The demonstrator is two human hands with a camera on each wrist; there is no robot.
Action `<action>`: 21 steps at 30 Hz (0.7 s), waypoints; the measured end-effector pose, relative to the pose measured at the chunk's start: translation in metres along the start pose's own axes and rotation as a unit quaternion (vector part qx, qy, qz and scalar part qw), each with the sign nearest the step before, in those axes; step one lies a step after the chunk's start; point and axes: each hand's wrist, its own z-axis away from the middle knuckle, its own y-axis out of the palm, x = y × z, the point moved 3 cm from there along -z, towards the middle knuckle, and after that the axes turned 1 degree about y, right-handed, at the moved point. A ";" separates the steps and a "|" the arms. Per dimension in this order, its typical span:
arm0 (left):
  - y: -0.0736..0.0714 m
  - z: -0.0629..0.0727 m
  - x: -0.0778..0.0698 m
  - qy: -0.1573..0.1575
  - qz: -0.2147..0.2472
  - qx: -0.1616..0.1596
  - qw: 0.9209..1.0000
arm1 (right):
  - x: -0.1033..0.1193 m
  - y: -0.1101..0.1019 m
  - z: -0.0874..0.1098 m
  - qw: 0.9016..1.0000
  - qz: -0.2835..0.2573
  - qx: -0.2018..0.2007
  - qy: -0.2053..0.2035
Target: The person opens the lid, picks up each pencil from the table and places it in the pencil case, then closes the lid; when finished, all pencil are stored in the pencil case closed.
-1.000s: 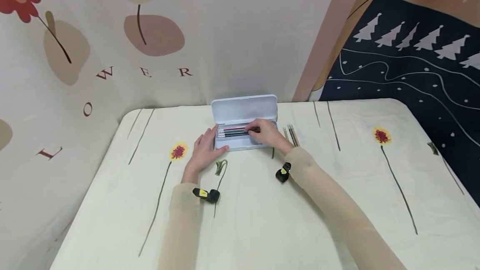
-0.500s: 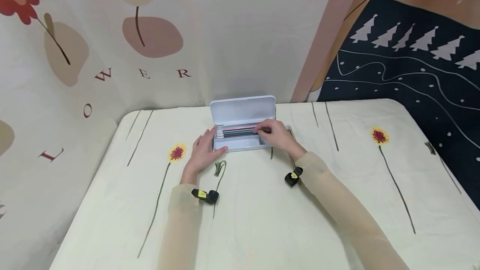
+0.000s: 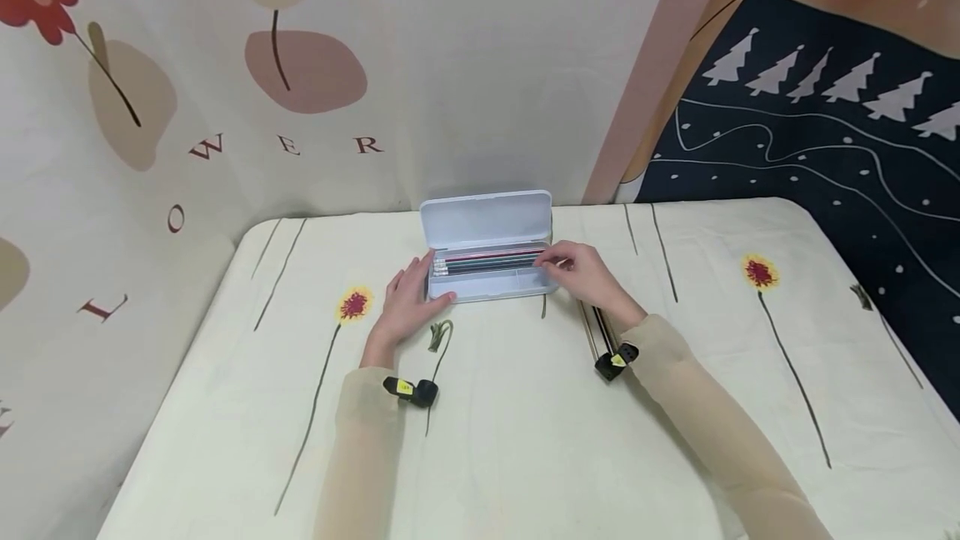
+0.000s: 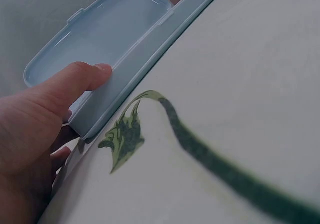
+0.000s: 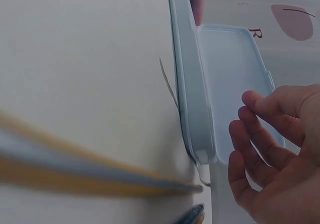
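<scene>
A pale blue pencil case (image 3: 487,286) lies with its lid (image 3: 487,219) raised. Several pencils (image 3: 487,261), dark ones and a red one among them, lie lengthwise inside, white ends to the left. My left hand (image 3: 407,302) holds the case's left end, thumb (image 4: 95,77) over the front rim and fingers around the end, partly hidden in the left wrist view. My right hand (image 3: 581,269) is over the case's right end, fingertips close to the pencils there. In the right wrist view its fingers (image 5: 255,144) are loosely bent, with nothing seen between them.
Loose gold and black pencils (image 3: 600,327) lie on the white flowered cloth (image 3: 510,423) beneath the right wrist; one gold-edged pencil (image 5: 100,169) looms blurred in the right wrist view. Behind the case hangs a printed curtain (image 3: 480,107).
My right hand has slid rightward along the pencils to the case's right end, uncovering more of them. The left hand has stayed on the case.
</scene>
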 end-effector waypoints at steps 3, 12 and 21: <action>0.000 0.000 0.000 -0.003 0.000 0.002 1.000 | -0.002 -0.005 0.004 1.000 0.000 -0.002 0.004; 0.000 0.000 -0.001 -0.003 0.005 0.003 1.000 | -0.012 -0.020 0.016 1.000 0.007 -0.004 0.030; -0.001 0.000 -0.001 0.002 0.001 -0.001 1.000 | -0.020 -0.032 0.026 0.999 0.013 -0.005 0.045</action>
